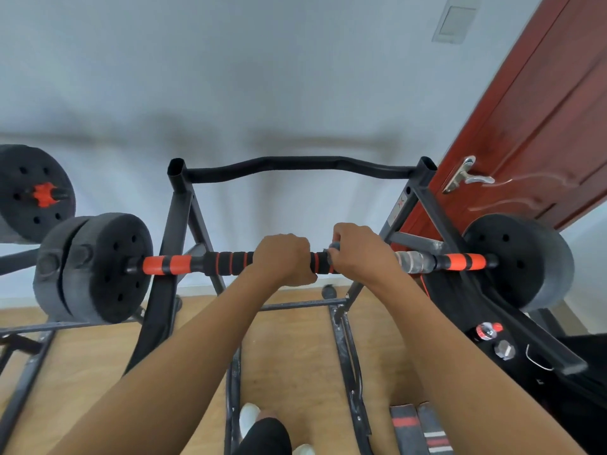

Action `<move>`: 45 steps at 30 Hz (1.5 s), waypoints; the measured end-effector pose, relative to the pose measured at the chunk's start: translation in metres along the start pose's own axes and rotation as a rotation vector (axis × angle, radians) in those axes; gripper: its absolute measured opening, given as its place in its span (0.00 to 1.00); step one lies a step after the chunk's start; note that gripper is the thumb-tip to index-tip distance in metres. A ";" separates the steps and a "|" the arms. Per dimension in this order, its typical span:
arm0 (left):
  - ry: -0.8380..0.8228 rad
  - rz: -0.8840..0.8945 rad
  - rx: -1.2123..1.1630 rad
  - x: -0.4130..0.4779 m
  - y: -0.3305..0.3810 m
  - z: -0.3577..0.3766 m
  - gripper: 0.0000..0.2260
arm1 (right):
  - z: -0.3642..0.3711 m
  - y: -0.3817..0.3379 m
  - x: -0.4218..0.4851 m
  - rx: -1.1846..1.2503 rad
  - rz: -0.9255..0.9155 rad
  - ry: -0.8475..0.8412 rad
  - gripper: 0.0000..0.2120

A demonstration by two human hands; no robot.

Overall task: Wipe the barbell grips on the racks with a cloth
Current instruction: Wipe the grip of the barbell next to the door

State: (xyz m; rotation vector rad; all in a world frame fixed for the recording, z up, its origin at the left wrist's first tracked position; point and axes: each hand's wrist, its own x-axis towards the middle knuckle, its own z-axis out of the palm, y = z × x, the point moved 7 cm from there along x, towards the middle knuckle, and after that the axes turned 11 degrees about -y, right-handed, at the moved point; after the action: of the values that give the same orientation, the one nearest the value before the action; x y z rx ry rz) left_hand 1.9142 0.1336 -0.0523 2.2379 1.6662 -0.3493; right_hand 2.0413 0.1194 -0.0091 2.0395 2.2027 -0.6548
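Note:
A barbell (226, 262) with black foam and orange-striped grips lies across a black rack (179, 224) at chest height, black weight plates (108, 267) on both ends. My left hand (284, 257) grips the middle of the bar from above. Right beside it, my right hand (359, 252) is curled round the bar and pinches a small grey-blue cloth (334, 248), of which only a corner shows by the thumb. A bare grey metal section of the bar (412, 261) sits just right of my right hand.
A second barbell's plate (33, 192) hangs at the far left. A red-brown door (538, 133) with a metal handle (466, 177) stands close behind the rack's right side. Below are a wooden floor (289, 349), the rack's lower bars and my feet.

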 end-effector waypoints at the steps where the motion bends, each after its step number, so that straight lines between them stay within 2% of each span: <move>1: 0.100 0.000 0.039 -0.002 0.001 0.002 0.09 | 0.000 -0.001 -0.001 -0.018 -0.001 0.010 0.05; 5: 0.510 0.011 0.156 -0.027 0.006 0.020 0.17 | 0.002 -0.008 0.000 -0.072 0.010 0.025 0.05; 7: 0.580 -0.030 0.173 -0.034 0.011 0.021 0.18 | 0.002 -0.011 0.000 -0.072 0.016 0.016 0.04; 9: 0.431 -0.056 0.184 -0.029 0.017 0.015 0.12 | 0.002 -0.009 -0.003 -0.067 0.013 -0.003 0.04; 11: 0.167 0.022 0.147 -0.020 0.017 0.012 0.08 | 0.004 -0.007 -0.011 -0.099 0.004 0.000 0.05; 14: -0.171 0.101 -0.005 -0.014 0.011 0.004 0.13 | 0.008 -0.007 -0.025 -0.171 -0.015 0.033 0.08; 16: -0.231 0.102 -0.096 -0.014 0.011 0.010 0.11 | 0.009 -0.007 -0.031 -0.175 -0.025 0.049 0.08; 17: -0.163 0.094 -0.085 -0.017 0.011 0.014 0.10 | 0.010 -0.007 -0.032 -0.170 -0.027 0.059 0.08; 19: 0.139 0.079 0.087 -0.027 0.014 0.018 0.09 | 0.010 -0.007 -0.030 -0.164 -0.020 0.072 0.07; 21: 0.351 0.077 0.189 -0.041 0.019 0.030 0.13 | 0.011 -0.012 -0.025 -0.196 -0.002 0.059 0.06; 23: 0.457 0.080 0.211 -0.049 0.022 0.035 0.16 | 0.012 -0.016 -0.022 -0.234 0.009 0.046 0.05; 24: 0.453 0.082 0.204 -0.049 0.023 0.035 0.15 | 0.012 -0.016 -0.022 -0.229 0.010 0.037 0.05; 27: 0.365 0.115 0.160 -0.052 0.026 0.032 0.09 | 0.012 -0.010 -0.033 -0.138 -0.003 0.011 0.05; 30: 0.267 0.175 0.109 -0.060 0.025 0.026 0.11 | 0.012 -0.001 -0.048 -0.055 -0.035 -0.004 0.07; 34: -0.036 0.245 -0.025 -0.055 0.016 0.023 0.13 | 0.016 0.006 -0.058 -0.008 -0.044 -0.024 0.06; 39: -0.366 0.098 -0.121 -0.031 0.019 0.031 0.09 | 0.012 -0.005 -0.048 -0.059 -0.026 0.002 0.04; 40: -0.355 0.086 -0.109 -0.029 0.022 0.028 0.08 | 0.010 -0.008 -0.044 -0.091 -0.022 -0.008 0.03; 42: -0.222 0.075 -0.056 -0.030 0.023 0.022 0.09 | 0.008 -0.008 -0.040 -0.085 -0.026 -0.033 0.03; 45: 0.168 0.072 0.093 -0.050 0.026 0.025 0.10 | 0.011 0.001 -0.048 0.048 -0.047 -0.088 0.05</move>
State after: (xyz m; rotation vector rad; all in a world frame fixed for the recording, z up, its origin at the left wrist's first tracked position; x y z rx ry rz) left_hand 1.9244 0.0727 -0.0527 2.4490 1.6769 -0.2307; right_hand 2.0457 0.0701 -0.0038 1.9457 2.2120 -0.7939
